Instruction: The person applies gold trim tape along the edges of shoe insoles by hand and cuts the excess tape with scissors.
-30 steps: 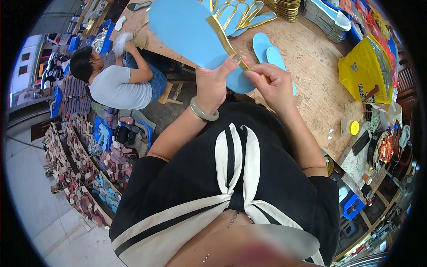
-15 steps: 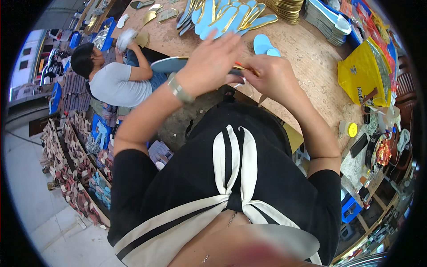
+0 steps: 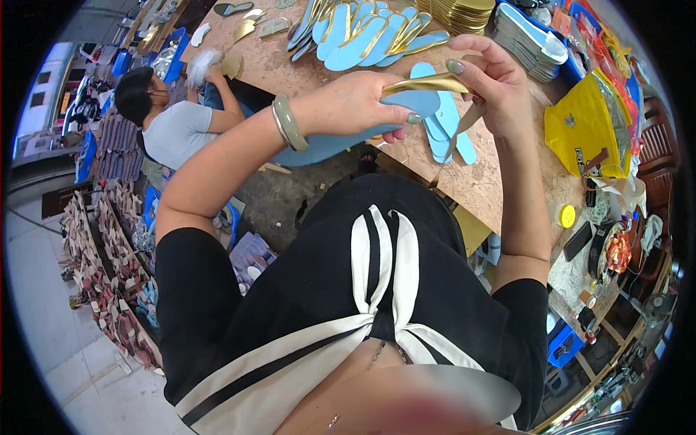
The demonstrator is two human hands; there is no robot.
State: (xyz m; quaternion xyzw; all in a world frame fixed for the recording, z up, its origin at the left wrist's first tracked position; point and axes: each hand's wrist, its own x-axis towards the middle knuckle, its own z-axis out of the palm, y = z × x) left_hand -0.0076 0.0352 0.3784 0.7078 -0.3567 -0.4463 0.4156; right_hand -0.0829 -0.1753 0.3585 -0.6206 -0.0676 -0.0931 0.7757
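My left hand [image 3: 351, 105], a pale green bangle at its wrist, is closed around a light blue insole [image 3: 319, 148]. The insole reaches past the table's near edge, and part of it is hidden under my hand. A shiny gold strip [image 3: 428, 83] runs along its far edge. My right hand [image 3: 500, 83] pinches the strip's right end between thumb and fingers. A narrow tan band [image 3: 464, 127] hangs down from beside that hand. Just behind and below the strip, several blue insole pieces [image 3: 438, 130] lie overlapping on the table.
Farther back on the wooden table [image 3: 290, 29] sits a pile of blue gold-edged insoles [image 3: 362, 40]. Beside it are stacked gold pieces [image 3: 464, 18] and grey insoles [image 3: 525, 47]. A yellow bag [image 3: 580, 130] stands at right. Another person [image 3: 174, 123] sits at left, handling whitish material.
My hands have moved apart, the right one up and to the right. The gold strip now shows stretched between them. More of the blue pieces on the table is visible.
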